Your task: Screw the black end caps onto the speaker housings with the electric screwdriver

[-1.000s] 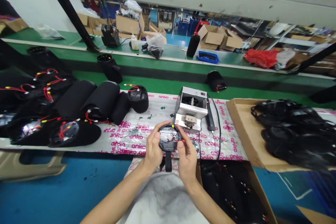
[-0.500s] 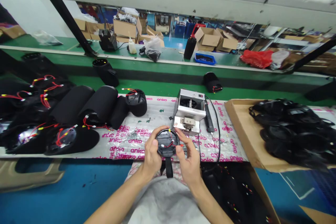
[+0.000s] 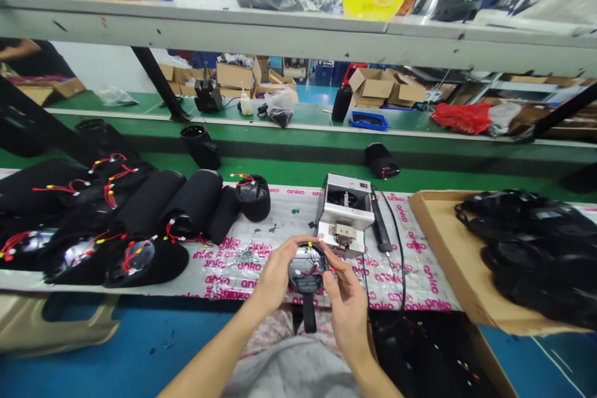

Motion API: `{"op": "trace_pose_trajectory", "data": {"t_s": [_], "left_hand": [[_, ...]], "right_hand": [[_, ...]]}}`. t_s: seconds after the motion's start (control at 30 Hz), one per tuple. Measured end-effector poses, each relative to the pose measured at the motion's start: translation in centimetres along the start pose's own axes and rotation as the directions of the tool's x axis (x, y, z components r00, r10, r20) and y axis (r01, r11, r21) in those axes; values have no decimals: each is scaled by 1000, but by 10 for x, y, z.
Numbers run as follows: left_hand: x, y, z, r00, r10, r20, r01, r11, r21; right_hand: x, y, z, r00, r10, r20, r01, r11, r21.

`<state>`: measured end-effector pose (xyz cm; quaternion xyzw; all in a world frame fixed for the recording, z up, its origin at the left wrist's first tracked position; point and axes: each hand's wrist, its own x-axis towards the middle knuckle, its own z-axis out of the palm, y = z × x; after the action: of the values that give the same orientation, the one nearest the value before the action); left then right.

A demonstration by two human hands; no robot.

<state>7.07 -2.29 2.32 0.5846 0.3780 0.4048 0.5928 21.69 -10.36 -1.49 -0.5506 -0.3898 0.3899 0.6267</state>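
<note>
Between my hands is a round black plastic cap with a strap hanging from its lower edge. Small red and yellow wires lie across its inner face. My left hand wraps around the cap's left rim. On the right rim my right hand grips it, with the thumb by the wires. Just beyond the cap stands a small metal box machine, and a black-handled tool with a cord lies along its right side.
Several black fabric-covered cylinders with red wires lie on the left. To the right, a cardboard tray holds a heap of black strapped parts. A shelf beam crosses above the bench. Below right, another box holds dark parts.
The camera view has shifted, so the bench appears lower and slightly to the right. Both hands keep hold of the cap, which stays in front of the metal machine.
</note>
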Motion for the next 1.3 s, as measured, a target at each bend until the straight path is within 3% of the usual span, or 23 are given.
{"op": "trace_pose_trajectory", "data": {"t_s": [0.1,0.37,0.5,0.83,0.9,0.97,1.07,1.2,1.3], "left_hand": [[11,7,-10,995,-2,99,-1,999,36],[20,-5,-35,972,-10,233,12,1000,-8],[41,-1,-33,930,42,365,-46,999,3],[71,8,-46,792,-60,607,42,998,43],[74,5,-44,797,-35,602,38,999,8],[73,3,-39,804,-28,595,66,997,-43],[68,3,-35,772,-51,633,148,984,-101],[62,4,-33,764,-54,643,147,985,-92],[59,0,-33,781,-57,621,166,979,-119]], "right_hand": [[2,3,0,1000,-4,-4,4,1000,1],[3,1,9,999,31,19,-31,999,9],[3,1,8,999,35,20,-35,999,17],[-3,7,14,998,-5,56,7,999,-37],[-1,1,13,997,-26,73,32,997,-74],[9,-9,2,992,-62,114,71,994,-81],[46,-30,-45,979,-106,175,120,990,-76],[128,-43,-125,998,-60,-31,50,962,-268],[181,-30,-149,988,94,-124,-140,883,-448]]}}
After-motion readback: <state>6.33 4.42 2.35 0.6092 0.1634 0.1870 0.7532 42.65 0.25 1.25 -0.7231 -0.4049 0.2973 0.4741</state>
